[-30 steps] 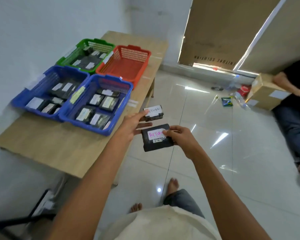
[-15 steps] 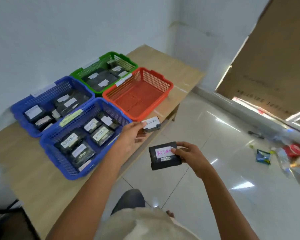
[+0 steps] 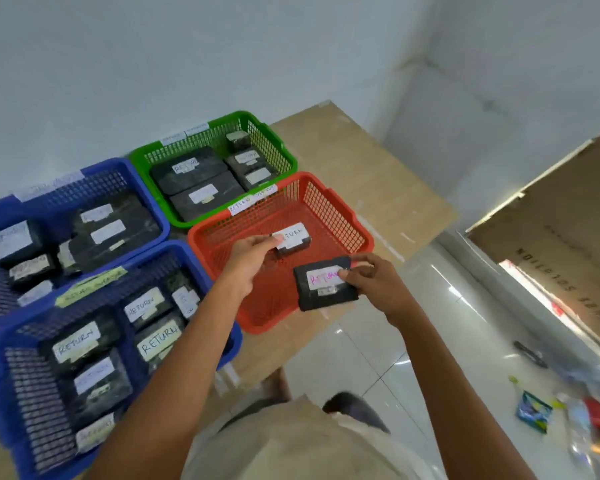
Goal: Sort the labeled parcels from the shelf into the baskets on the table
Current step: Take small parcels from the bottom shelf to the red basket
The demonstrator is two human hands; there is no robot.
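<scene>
My left hand (image 3: 248,263) pinches a small black parcel (image 3: 293,241) with a white RETURN label, held over the inside of the red basket (image 3: 340,216). My right hand (image 3: 371,280) grips a larger flat black parcel (image 3: 321,294) with RETURN written in pink; it hovers over the red basket's near right rim. No other parcels show in the red basket. The green basket (image 3: 278,147) behind it and two blue baskets, one at far left (image 3: 84,178) and one near left (image 3: 25,344), hold several black labeled parcels.
All the baskets stand on a wooden table (image 3: 378,174) against a white wall. To the right is glossy tiled floor (image 3: 413,358) with scattered litter (image 3: 534,410) and a big cardboard sheet (image 3: 568,220) leaning at the far right.
I have stepped closer to the table. Both hands moved forward with their parcels, from beyond the table's edge to over the red basket.
</scene>
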